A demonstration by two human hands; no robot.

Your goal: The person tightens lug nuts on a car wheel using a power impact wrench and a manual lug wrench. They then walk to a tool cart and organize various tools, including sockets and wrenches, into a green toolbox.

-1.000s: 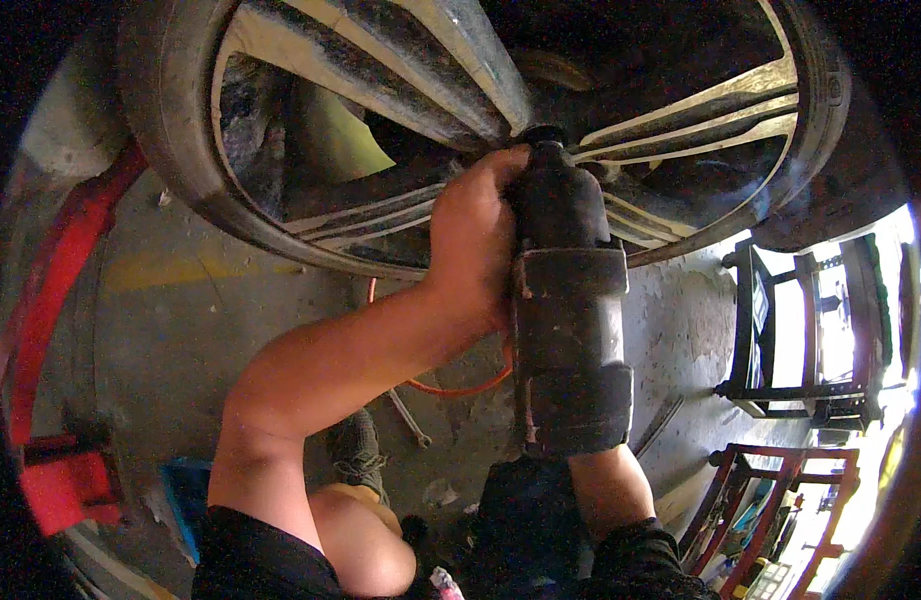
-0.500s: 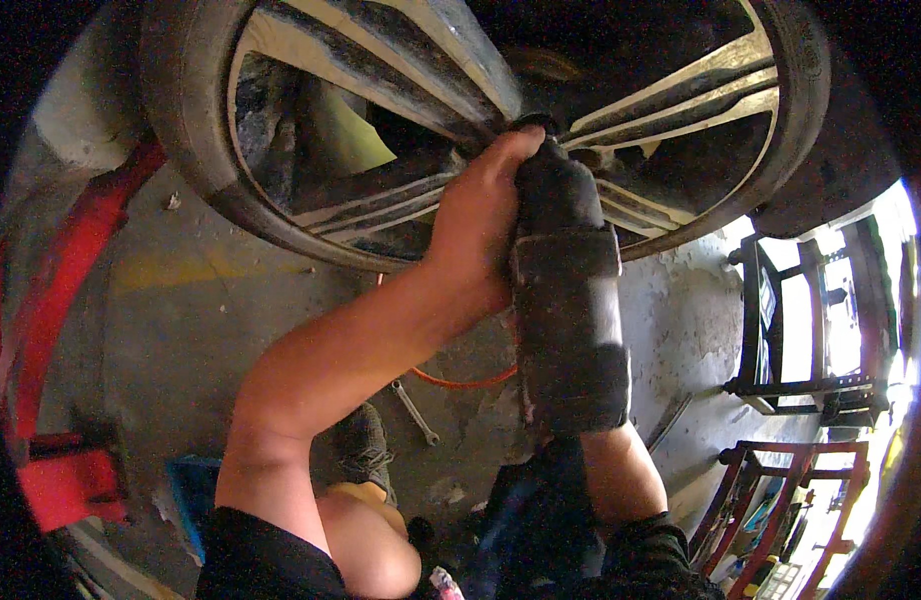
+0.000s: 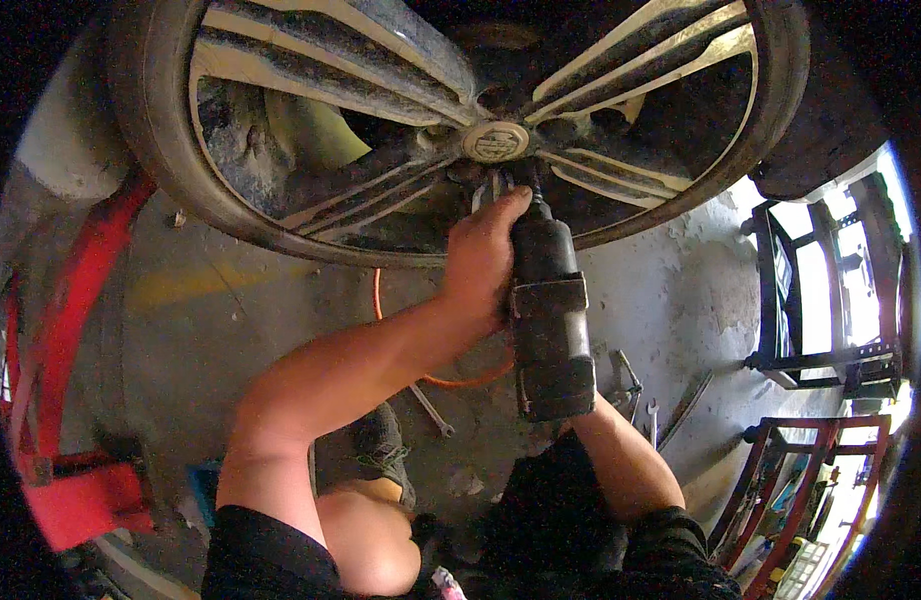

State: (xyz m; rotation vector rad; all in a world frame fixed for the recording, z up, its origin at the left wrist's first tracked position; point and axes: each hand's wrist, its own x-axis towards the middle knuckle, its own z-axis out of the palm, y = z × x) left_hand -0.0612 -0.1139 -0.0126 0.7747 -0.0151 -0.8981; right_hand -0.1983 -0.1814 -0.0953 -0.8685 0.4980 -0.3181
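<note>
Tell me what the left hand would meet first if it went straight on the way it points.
Likely the wheel, just below its round centre cap. The left hand points toward it alongside the power tool; the remaining gap is unclear from this view.

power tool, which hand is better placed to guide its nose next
Left, probably: the left hand is beside the nose of the power tool, while the right hand is hidden, its forearm at the rear.
</note>
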